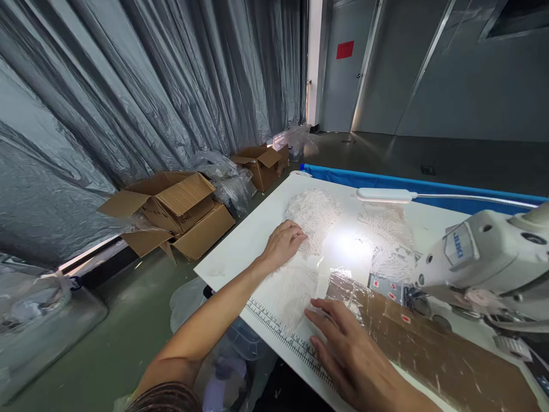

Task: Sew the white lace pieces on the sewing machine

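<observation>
A piece of white lace fabric (315, 214) lies spread on the white sewing table (240, 243), running from the far side down toward the printed ruler (274, 317) at the near edge. My left hand (283, 243) rests on the lace with its fingers curled, pinching the fabric's edge. Laid flat with fingers stretched out, my right hand (343, 343) presses on the lower end of the lace beside a brown tape-covered patch (429, 349). A white sewing machine (484, 257) stands to the right of both hands.
A slim lamp (386, 195) shines a bright spot on the table. Open cardboard boxes (175, 212) and plastic bags (223, 177) sit on the floor at left, along a grey plastic curtain (128, 86). A blue strip (386, 180) edges the table's far side.
</observation>
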`<state>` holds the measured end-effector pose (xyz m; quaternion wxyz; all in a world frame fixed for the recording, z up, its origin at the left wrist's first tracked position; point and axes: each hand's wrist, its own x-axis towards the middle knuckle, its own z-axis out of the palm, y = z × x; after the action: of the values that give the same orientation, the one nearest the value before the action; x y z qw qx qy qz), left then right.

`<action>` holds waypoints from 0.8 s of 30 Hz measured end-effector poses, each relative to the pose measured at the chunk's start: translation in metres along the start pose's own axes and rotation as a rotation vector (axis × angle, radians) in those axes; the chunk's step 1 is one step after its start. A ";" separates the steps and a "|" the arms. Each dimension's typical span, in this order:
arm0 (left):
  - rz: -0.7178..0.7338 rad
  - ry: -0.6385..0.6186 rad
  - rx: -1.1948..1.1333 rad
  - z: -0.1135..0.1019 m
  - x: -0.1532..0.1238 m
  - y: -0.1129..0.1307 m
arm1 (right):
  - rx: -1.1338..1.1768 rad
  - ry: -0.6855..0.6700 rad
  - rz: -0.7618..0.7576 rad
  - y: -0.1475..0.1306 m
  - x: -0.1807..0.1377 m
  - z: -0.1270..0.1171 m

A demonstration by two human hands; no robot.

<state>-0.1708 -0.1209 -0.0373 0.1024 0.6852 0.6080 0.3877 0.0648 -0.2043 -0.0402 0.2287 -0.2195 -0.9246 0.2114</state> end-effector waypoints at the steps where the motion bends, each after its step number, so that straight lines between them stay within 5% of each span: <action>1: -0.006 0.036 -0.033 -0.003 0.001 0.002 | -0.005 0.024 0.023 0.002 -0.008 -0.006; 5: -0.013 0.039 -0.224 -0.007 0.002 0.022 | -0.085 0.139 0.028 0.014 -0.039 -0.031; 10: 0.166 -0.426 -0.352 0.016 -0.025 0.072 | -0.175 0.344 0.101 0.033 -0.070 -0.053; 13: 0.515 -0.655 -0.355 0.036 -0.044 0.096 | -0.189 0.381 0.182 0.044 -0.088 -0.057; 16: 0.624 -0.620 -0.249 0.045 -0.046 0.101 | -0.183 0.405 0.219 0.051 -0.105 -0.057; 20: 0.468 -0.510 -0.051 0.045 -0.030 0.088 | -0.137 0.385 0.238 0.048 -0.116 -0.059; 24: 0.432 -0.508 0.000 0.048 -0.023 0.084 | -0.012 0.436 0.422 0.036 -0.118 -0.060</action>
<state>-0.0756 -0.1466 -0.0280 0.1662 0.8731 0.4035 0.2175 0.2014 -0.2170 -0.0484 0.3715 -0.4481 -0.7889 0.1969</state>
